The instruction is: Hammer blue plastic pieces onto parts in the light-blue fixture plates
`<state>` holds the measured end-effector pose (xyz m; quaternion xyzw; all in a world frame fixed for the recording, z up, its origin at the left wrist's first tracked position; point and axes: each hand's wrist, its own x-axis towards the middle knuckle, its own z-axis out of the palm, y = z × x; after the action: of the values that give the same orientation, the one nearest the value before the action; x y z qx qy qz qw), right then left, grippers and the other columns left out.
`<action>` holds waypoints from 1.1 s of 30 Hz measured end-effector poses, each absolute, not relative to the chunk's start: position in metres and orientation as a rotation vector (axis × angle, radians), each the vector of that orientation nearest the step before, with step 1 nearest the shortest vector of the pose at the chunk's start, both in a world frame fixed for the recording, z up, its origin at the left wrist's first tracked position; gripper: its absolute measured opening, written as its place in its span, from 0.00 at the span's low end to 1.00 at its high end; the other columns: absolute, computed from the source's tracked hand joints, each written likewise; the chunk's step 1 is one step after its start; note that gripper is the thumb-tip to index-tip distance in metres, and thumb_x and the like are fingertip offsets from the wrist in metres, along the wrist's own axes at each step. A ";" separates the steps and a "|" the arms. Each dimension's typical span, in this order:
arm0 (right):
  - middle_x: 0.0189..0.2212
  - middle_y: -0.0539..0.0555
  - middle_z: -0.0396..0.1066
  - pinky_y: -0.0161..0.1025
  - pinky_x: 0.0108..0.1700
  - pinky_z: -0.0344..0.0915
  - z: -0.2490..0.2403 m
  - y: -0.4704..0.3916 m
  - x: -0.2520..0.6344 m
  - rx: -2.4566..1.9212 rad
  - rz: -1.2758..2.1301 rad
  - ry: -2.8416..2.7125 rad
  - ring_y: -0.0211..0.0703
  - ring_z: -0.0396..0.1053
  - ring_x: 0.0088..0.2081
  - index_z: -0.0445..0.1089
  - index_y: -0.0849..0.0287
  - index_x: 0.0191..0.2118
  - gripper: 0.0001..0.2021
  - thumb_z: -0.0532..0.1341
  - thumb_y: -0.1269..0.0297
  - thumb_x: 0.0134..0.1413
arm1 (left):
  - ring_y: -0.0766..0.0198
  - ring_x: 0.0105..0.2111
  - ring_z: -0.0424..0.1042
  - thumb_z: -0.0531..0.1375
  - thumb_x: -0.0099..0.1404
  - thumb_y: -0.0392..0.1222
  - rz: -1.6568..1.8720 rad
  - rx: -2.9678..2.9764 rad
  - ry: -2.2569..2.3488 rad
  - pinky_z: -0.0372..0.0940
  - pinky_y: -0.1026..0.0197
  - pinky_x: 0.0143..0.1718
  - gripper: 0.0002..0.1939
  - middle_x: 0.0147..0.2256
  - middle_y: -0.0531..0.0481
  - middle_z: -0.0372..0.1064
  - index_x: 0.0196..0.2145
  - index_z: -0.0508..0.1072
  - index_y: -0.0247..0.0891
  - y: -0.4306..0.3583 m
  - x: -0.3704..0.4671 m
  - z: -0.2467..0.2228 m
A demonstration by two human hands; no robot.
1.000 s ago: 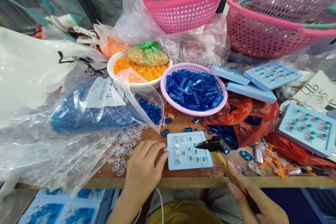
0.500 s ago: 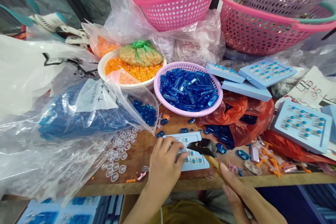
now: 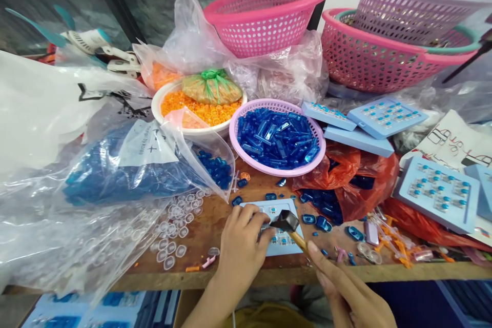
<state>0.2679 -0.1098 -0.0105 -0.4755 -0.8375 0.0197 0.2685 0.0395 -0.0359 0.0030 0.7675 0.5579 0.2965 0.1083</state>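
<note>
A light blue panel (image 3: 282, 249) with small blue-and-clear parts lies near the table's front edge. My left hand (image 3: 246, 238) rests over its left side, fingers bent together around something I cannot make out. My right hand (image 3: 338, 284) grips the wooden handle of a hammer (image 3: 286, 220). The hammer's dark head is over the panel, just right of my left fingertips. Loose blue parts (image 3: 323, 224) lie to the right of the panel.
Behind stand a lilac basket (image 3: 235, 149) of blue pieces and a white bowl (image 3: 157, 107) of orange parts. Plastic bags (image 3: 115, 174) cover the left side. Clear rings (image 3: 169, 262), filled panels (image 3: 440, 189) and red bags (image 3: 380, 179) lie around. Pink baskets (image 3: 265, 31) stand at the back.
The hammer and my right hand have shifted left, bringing the head closer to my left fingertips. My left hand stays over the panel. The whole view has shifted slightly.
</note>
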 end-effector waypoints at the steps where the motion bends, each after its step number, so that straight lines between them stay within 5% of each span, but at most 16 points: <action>1: 0.54 0.56 0.75 0.31 0.50 0.72 -0.014 -0.109 0.269 -1.264 0.089 -2.274 0.42 0.76 0.50 0.46 0.54 0.73 0.33 0.54 0.74 0.66 | 0.56 0.37 0.71 0.67 0.62 0.34 0.851 2.259 1.617 0.68 0.55 0.38 0.04 0.36 0.50 0.73 0.34 0.75 0.41 -0.035 0.037 0.005; 9: 0.55 0.54 0.74 0.30 0.56 0.66 -0.019 -0.104 0.271 -1.301 0.186 -2.087 0.41 0.73 0.53 0.59 0.55 0.67 0.25 0.57 0.72 0.66 | 0.53 0.41 0.73 0.56 0.70 0.33 0.719 2.370 1.878 0.71 0.53 0.41 0.11 0.41 0.46 0.74 0.45 0.77 0.40 -0.010 -0.010 0.006; 13: 0.55 0.52 0.74 0.27 0.52 0.68 -0.016 -0.104 0.272 -1.362 0.165 -2.057 0.41 0.72 0.53 0.60 0.53 0.66 0.25 0.57 0.71 0.66 | 0.53 0.41 0.74 0.57 0.68 0.32 0.553 2.406 1.900 0.71 0.52 0.42 0.11 0.41 0.45 0.74 0.45 0.77 0.40 -0.010 -0.018 0.001; 20: 0.51 0.51 0.78 0.24 0.55 0.63 -0.017 -0.103 0.271 -1.419 0.137 -1.992 0.35 0.75 0.50 0.64 0.55 0.62 0.20 0.57 0.67 0.67 | 0.54 0.37 0.75 0.52 0.74 0.42 0.984 2.275 2.053 0.69 0.54 0.41 0.12 0.37 0.46 0.76 0.39 0.74 0.41 -0.023 -0.051 0.003; 26: 0.49 0.51 0.79 0.25 0.57 0.60 -0.014 -0.103 0.266 -1.413 0.175 -1.962 0.33 0.77 0.48 0.65 0.55 0.62 0.20 0.58 0.68 0.66 | 0.47 0.34 0.70 0.50 0.72 0.38 0.549 2.531 2.296 0.65 0.49 0.36 0.15 0.37 0.41 0.78 0.38 0.76 0.37 -0.003 -0.071 -0.001; 33: 0.51 0.53 0.78 0.27 0.55 0.65 -0.020 -0.107 0.267 -1.465 0.184 -1.972 0.37 0.75 0.51 0.64 0.56 0.62 0.20 0.58 0.68 0.66 | 0.50 0.39 0.70 0.49 0.75 0.38 0.629 2.704 2.012 0.63 0.52 0.38 0.15 0.40 0.42 0.75 0.46 0.75 0.36 -0.038 -0.057 -0.007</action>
<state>0.2670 -0.1065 -0.0198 -0.5607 -0.7550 0.0703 0.3326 -0.0566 -0.0377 -0.0067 0.7805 0.5809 0.1815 -0.1428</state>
